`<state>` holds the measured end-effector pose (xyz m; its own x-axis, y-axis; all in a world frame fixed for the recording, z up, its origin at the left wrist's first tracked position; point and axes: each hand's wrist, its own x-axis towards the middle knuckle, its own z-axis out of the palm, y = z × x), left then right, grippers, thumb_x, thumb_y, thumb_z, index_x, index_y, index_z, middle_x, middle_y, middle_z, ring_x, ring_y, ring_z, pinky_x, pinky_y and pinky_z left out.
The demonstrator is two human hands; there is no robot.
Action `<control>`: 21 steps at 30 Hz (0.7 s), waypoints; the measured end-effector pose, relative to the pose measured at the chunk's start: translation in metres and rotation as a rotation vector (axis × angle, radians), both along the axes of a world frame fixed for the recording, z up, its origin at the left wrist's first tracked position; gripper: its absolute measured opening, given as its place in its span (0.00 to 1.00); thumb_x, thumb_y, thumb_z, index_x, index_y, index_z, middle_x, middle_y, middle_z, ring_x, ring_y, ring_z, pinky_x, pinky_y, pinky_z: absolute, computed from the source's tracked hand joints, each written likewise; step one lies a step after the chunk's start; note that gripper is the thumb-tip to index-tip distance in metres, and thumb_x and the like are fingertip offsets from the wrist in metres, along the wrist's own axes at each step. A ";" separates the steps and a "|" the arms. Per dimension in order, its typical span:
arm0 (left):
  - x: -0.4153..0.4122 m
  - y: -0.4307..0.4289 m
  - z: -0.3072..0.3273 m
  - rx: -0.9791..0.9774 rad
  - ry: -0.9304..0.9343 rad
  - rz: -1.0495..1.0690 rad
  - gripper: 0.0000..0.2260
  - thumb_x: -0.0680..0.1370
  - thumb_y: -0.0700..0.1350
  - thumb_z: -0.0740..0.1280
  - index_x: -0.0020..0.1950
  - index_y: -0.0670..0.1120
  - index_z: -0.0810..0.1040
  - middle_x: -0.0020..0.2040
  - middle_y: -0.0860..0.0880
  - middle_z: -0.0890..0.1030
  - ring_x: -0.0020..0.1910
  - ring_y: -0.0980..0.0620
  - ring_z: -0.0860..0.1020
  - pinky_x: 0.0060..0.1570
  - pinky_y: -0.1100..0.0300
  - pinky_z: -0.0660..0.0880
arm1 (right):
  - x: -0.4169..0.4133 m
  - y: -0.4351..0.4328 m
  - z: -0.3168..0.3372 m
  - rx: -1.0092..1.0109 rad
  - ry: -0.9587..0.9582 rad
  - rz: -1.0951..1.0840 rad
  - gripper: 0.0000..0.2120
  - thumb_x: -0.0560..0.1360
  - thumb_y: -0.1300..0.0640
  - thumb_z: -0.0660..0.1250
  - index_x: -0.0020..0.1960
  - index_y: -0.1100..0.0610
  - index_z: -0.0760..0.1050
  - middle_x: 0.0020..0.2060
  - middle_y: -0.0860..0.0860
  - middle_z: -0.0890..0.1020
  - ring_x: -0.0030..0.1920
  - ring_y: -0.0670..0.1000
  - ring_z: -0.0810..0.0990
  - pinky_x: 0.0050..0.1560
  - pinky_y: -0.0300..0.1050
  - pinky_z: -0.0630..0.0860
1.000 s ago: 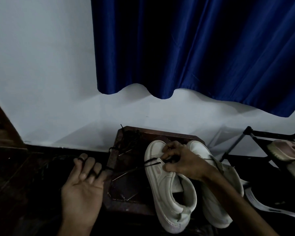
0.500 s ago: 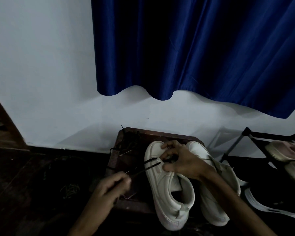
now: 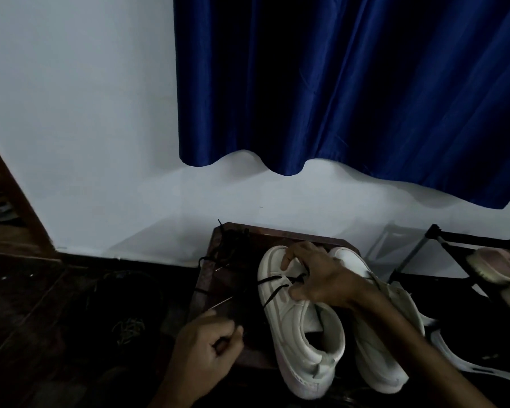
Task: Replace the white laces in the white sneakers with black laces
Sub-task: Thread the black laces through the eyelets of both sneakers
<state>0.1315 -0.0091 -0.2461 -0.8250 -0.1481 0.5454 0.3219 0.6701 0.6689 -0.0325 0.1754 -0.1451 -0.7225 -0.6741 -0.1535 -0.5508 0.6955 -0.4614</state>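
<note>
A dark blue curtain (image 3: 351, 83) is hung against the white wall (image 3: 86, 113) at the far side, and below it a small dark wooden table (image 3: 224, 290) is set, on which two white sneakers (image 3: 374, 348) are stood side by side, toes to the wall. The left sneaker (image 3: 301, 334) is gripped at its forefoot by the curled fingers of the right hand (image 3: 318, 278). A black lace (image 3: 273, 293), threaded through its front eyelets, is drawn left and near toward the left hand (image 3: 206, 348), whose fingertips are pinched together, apparently on its end.
</note>
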 end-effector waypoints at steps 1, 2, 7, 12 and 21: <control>-0.001 0.000 -0.001 -0.039 -0.017 -0.001 0.18 0.74 0.48 0.66 0.32 0.50 0.58 0.27 0.51 0.64 0.27 0.58 0.65 0.34 0.68 0.66 | -0.001 -0.003 0.005 0.044 0.037 0.046 0.22 0.60 0.46 0.71 0.54 0.41 0.74 0.59 0.38 0.67 0.62 0.45 0.65 0.63 0.52 0.64; -0.003 0.000 -0.001 -0.071 -0.038 0.010 0.17 0.74 0.48 0.66 0.32 0.50 0.59 0.28 0.51 0.66 0.27 0.60 0.65 0.33 0.70 0.65 | -0.001 -0.008 0.011 0.061 0.075 0.095 0.22 0.61 0.47 0.71 0.55 0.40 0.74 0.61 0.38 0.67 0.64 0.45 0.64 0.65 0.53 0.62; -0.006 0.000 -0.004 -0.217 -0.093 0.046 0.16 0.71 0.51 0.66 0.33 0.50 0.59 0.29 0.51 0.69 0.28 0.58 0.69 0.29 0.69 0.58 | 0.014 -0.060 0.011 0.112 0.195 0.356 0.18 0.71 0.55 0.70 0.58 0.39 0.78 0.59 0.43 0.73 0.64 0.47 0.69 0.63 0.57 0.64; -0.003 -0.001 -0.007 -0.255 -0.112 0.043 0.16 0.71 0.51 0.66 0.33 0.51 0.59 0.28 0.51 0.69 0.28 0.57 0.68 0.28 0.67 0.59 | 0.024 -0.083 -0.010 0.454 0.563 0.519 0.11 0.72 0.55 0.69 0.55 0.48 0.79 0.57 0.51 0.76 0.61 0.55 0.70 0.61 0.59 0.60; -0.021 -0.006 0.017 -0.302 -0.243 -0.065 0.06 0.72 0.52 0.63 0.44 0.52 0.70 0.39 0.54 0.73 0.39 0.58 0.71 0.37 0.61 0.68 | -0.006 -0.075 0.047 -0.136 0.432 0.195 0.06 0.70 0.57 0.74 0.46 0.51 0.85 0.43 0.48 0.82 0.44 0.48 0.79 0.49 0.48 0.75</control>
<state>0.1103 -0.0152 -0.2288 -0.9379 0.0457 0.3439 0.2263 0.8319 0.5066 -0.0380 0.1009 -0.0981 -0.5591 -0.7961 0.2314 -0.8257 0.5097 -0.2416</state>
